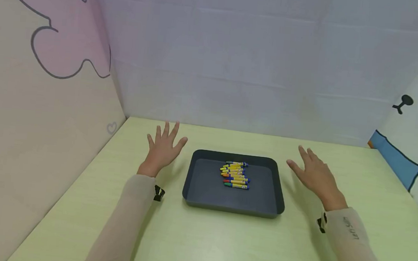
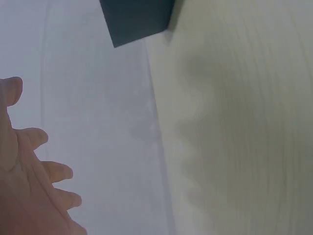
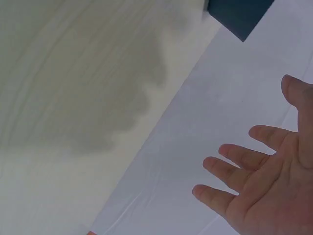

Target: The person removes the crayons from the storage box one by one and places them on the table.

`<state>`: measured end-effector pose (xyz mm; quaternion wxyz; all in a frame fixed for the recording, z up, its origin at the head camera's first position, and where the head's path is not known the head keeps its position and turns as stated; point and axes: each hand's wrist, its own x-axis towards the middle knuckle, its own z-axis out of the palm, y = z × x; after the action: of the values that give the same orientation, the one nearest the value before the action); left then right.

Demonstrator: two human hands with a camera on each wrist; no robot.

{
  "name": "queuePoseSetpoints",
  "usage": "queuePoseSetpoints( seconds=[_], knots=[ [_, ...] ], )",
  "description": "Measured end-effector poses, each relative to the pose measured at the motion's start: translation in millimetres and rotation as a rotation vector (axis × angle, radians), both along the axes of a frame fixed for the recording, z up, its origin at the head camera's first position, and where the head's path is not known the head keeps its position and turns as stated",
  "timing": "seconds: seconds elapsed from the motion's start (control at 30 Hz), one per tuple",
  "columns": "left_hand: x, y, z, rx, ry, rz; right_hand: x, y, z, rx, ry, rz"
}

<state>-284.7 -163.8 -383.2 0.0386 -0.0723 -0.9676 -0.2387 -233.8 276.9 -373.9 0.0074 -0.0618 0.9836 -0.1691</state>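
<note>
A dark grey rectangular tray [image 1: 206, 193] lies on the table, and several crayons [image 1: 236, 176] in yellow wrappers with coloured tips are grouped near its middle. To the left of the tray my left hand [image 1: 161, 151] is held over the table, fingers spread and holding nothing. My right hand [image 1: 316, 174] is on the tray's other side, its fingers extended and its palm bare in the right wrist view. Both hands cast shadows on the tabletop, and a dark corner of the tray [image 2: 139, 22] enters the top of the left wrist view.
The pale yellow-green table [image 1: 221, 241] meets a whitish cloth backdrop [image 1: 253, 67] at its far edge. A side panel [image 1: 42, 131] with a pink cartoon figure stands on the left. Another panel with a white cartoon character [image 1: 416, 138] stands on the right.
</note>
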Motion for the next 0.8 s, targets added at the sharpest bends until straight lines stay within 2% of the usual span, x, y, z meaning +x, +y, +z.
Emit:
queuePoseSetpoints(
  seconds=[0.13, 0.27, 0.33, 0.47, 0.6, 0.67, 0.8],
  knots=[
    [0.0, -0.5, -1.6, 0.295, -0.137, -0.052, -3.3, -2.1, 8.6, -0.102, -0.055, 0.046],
    [1.1, -0.5, -6.3, 0.616, -0.262, -0.082, -6.4, -6.6, 18.6, -0.170, -0.052, 0.093],
    [3.2, 0.3, -6.0, 0.755, -0.322, -0.105, -7.9, -9.6, 24.5, -0.190, -0.052, 0.116],
    [2.3, 2.3, -14.3, 0.996, -0.410, -0.155, -13.5, -15.2, 32.7, -0.221, -0.070, 0.168],
    [-2.0, 4.6, -27.1, 1.218, -0.466, -0.212, -19.4, -21.4, 38.4, -0.228, -0.114, 0.238],
    [-3.0, 6.9, -31.2, 1.300, -0.503, -0.226, -22.0, -25.5, 41.2, -0.228, -0.156, 0.281],
    [-5.4, 11.9, -40.1, 1.388, -0.563, -0.259, -28.3, -35.3, 43.6, -0.245, -0.266, 0.375]
  ],
)
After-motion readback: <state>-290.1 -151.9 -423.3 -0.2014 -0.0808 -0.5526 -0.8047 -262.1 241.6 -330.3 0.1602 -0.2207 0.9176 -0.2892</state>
